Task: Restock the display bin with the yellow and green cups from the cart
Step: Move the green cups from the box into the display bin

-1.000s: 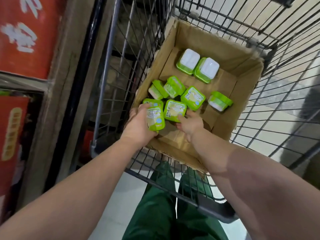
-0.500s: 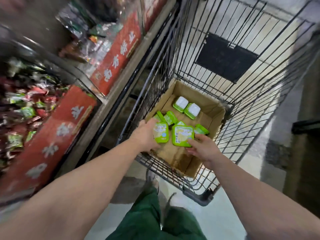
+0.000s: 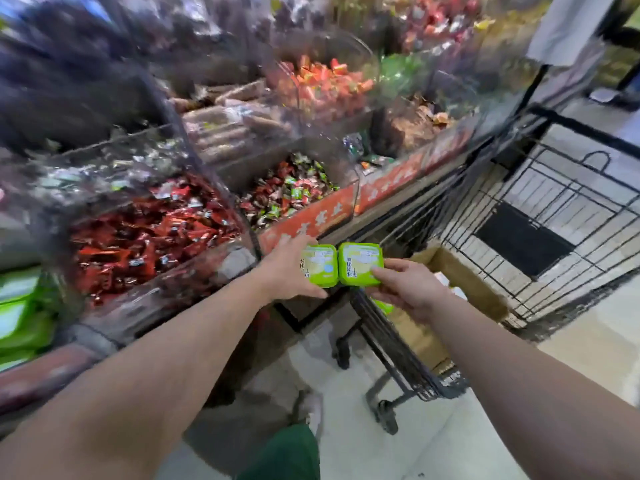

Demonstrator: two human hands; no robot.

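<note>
The left hand (image 3: 289, 268) and right hand (image 3: 407, 287) each grasp a green cup (image 3: 320, 266), (image 3: 360, 263) side by side above the cart (image 3: 398, 337) edge, with the green-stocked display bin (image 3: 20, 317) well off to the left, nearer the left hand

A pale tiled floor (image 3: 433, 441) runs from 6 to 3 o'clock. From 9 to 1 o'clock stands a shop display of clear plastic bins (image 3: 221, 140), blurred, heaped with red-wrapped sweets (image 3: 145, 233) and orange packets (image 3: 322, 81), red signage strips (image 3: 311, 220) along its front edge
</note>
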